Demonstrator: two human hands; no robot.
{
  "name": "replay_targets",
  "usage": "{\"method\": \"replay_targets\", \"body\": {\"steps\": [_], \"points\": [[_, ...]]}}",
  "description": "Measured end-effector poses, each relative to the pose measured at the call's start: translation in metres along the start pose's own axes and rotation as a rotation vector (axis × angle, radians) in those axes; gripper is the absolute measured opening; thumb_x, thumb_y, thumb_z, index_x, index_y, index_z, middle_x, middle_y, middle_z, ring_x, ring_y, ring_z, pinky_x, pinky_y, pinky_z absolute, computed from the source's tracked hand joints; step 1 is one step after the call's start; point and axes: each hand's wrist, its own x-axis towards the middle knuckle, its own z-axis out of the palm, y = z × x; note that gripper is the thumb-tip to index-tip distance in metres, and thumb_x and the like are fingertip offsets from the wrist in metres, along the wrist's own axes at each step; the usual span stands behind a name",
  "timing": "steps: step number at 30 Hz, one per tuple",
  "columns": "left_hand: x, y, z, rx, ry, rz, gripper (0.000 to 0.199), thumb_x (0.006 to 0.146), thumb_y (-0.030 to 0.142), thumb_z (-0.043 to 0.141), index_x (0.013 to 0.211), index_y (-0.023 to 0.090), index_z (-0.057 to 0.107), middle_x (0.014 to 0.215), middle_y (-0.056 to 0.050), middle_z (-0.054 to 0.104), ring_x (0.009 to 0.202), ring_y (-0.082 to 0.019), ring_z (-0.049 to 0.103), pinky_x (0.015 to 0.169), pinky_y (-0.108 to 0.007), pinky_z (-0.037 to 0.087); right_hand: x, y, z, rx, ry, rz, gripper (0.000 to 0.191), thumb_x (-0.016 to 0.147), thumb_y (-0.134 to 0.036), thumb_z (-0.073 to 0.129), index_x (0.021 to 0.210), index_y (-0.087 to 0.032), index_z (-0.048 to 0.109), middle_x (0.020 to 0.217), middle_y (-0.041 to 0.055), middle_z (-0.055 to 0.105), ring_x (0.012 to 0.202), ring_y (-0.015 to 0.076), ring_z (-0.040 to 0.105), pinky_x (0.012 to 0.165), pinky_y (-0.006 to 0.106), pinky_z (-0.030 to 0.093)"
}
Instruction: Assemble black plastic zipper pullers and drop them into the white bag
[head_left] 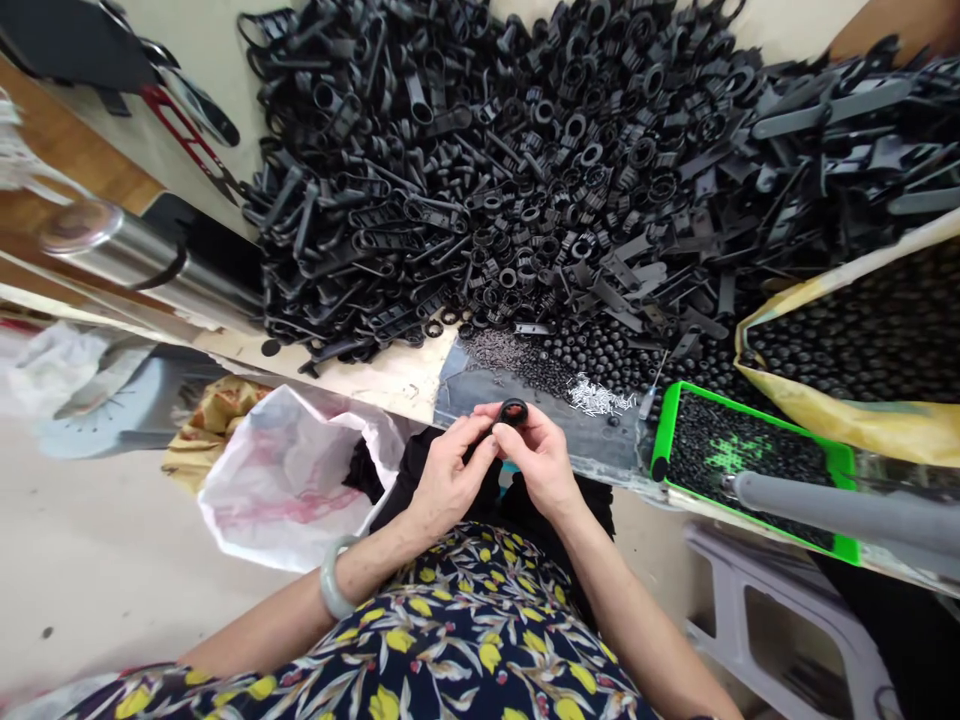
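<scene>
Close together at the table's front edge, my two hands hold one small black plastic part (513,411) with a round ring at its end. My left hand (454,466) pinches it from the left, its fingers closed. On the ring side, my right hand (541,458) has its thumb and fingers closed round the part. Just beyond are small silver pins (598,396), tiny brown-grey pieces (501,352) and round black beads (600,350). A large heap of black ring and lever parts (450,160) covers the table behind them.
A green tray (846,552) of black bits stands at the right, under a grey tube (832,508). Behind it lies a yellow-edged sack (847,405) of beads. A white bag (281,490) hangs left, below a steel flask (150,262). A stool (795,620) stands lower right.
</scene>
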Motion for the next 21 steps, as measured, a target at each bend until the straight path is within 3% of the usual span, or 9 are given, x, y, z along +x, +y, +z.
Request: {"method": "replay_targets", "body": {"steps": [4, 8, 10, 16, 21], "points": [[0.001, 0.001, -0.01, 0.007, -0.057, -0.016, 0.03, 0.105, 0.034, 0.057, 0.122, 0.016, 0.073, 0.122, -0.011, 0.075, 0.118, -0.024, 0.067, 0.107, -0.036, 0.05, -0.003, 0.004, 0.001, 0.053, -0.026, 0.006, 0.033, 0.092, -0.043, 0.077, 0.121, -0.026, 0.077, 0.135, 0.0077, 0.074, 0.127, 0.0268, 0.069, 0.116, 0.047, 0.052], [0.006, 0.005, -0.022, -0.018, -0.235, -0.041, 0.031, 0.104, 0.035, 0.057, 0.124, 0.017, 0.072, 0.126, -0.011, 0.075, 0.117, -0.024, 0.069, 0.106, -0.035, 0.052, -0.006, 0.003, 0.0, 0.014, -0.018, 0.006, 0.031, 0.092, -0.045, 0.077, 0.117, -0.026, 0.079, 0.129, 0.0078, 0.077, 0.12, 0.0269, 0.072, 0.112, 0.047, 0.055], [0.006, 0.007, -0.024, -0.026, -0.265, -0.046, 0.029, 0.104, 0.035, 0.059, 0.121, 0.016, 0.074, 0.127, -0.011, 0.075, 0.117, -0.024, 0.069, 0.105, -0.035, 0.053, -0.007, 0.003, -0.001, -0.006, -0.026, 0.002, 0.031, 0.091, -0.046, 0.077, 0.115, -0.025, 0.079, 0.125, 0.008, 0.078, 0.115, 0.0267, 0.074, 0.108, 0.046, 0.057], [-0.005, 0.005, -0.008, -0.014, -0.088, -0.045, 0.03, 0.104, 0.033, 0.057, 0.124, 0.017, 0.074, 0.131, -0.012, 0.073, 0.124, -0.025, 0.067, 0.11, -0.038, 0.051, -0.006, 0.013, -0.002, 0.03, 0.031, 0.019, 0.03, 0.09, -0.046, 0.077, 0.11, -0.023, 0.08, 0.119, 0.0085, 0.08, 0.109, 0.0271, 0.076, 0.103, 0.044, 0.06], [-0.007, 0.002, 0.002, -0.009, -0.015, -0.094, 0.03, 0.104, 0.034, 0.057, 0.121, 0.016, 0.075, 0.124, -0.012, 0.076, 0.121, -0.025, 0.068, 0.109, -0.038, 0.052, -0.001, 0.018, 0.002, 0.063, 0.05, 0.033, 0.029, 0.089, -0.045, 0.078, 0.107, -0.023, 0.081, 0.114, 0.0086, 0.081, 0.104, 0.0264, 0.077, 0.094, 0.04, 0.063]]}}
